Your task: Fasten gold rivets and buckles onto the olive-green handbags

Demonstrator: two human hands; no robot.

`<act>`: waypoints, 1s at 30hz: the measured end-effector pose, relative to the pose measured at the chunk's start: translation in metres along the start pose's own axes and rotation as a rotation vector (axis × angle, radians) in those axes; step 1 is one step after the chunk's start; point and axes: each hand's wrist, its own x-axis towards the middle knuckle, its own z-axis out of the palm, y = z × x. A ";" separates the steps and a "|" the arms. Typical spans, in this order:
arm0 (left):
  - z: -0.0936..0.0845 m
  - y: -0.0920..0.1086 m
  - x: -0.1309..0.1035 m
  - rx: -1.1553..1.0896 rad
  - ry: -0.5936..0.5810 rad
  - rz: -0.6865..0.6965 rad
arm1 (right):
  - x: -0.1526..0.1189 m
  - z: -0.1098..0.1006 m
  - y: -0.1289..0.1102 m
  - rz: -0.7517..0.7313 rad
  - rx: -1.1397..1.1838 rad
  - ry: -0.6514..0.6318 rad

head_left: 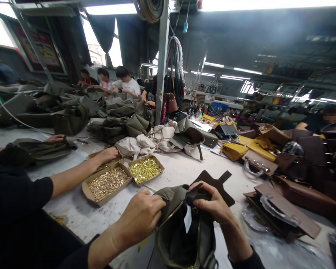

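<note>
An olive-grey handbag with a gold zipper stands unzipped at the table's near edge, its dark lining and a white label showing. My left hand is closed on the bag's left rim beside the zipper. On the far rim, my right hand pinches the bag's edge between thumb and fingers. A dark flap with a narrow tab lies spread on the table just beyond my right hand.
Cardboard trays of gold metal fittings and yellow-gold pieces sit left of centre. A co-worker's hand reaches into another tray. Olive bags heap behind; brown bags and yellow bags crowd the right. A metal post rises beyond.
</note>
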 end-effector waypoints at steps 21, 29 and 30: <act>0.007 -0.019 0.041 -0.743 0.044 -0.458 | 0.022 0.024 0.015 -0.057 -0.563 -0.112; 0.021 -0.015 0.027 -0.594 0.165 -0.422 | 0.026 0.045 0.026 0.019 -0.385 -0.111; 0.024 -0.014 0.025 -0.579 0.194 -0.417 | 0.026 0.048 0.026 -0.010 -0.370 -0.098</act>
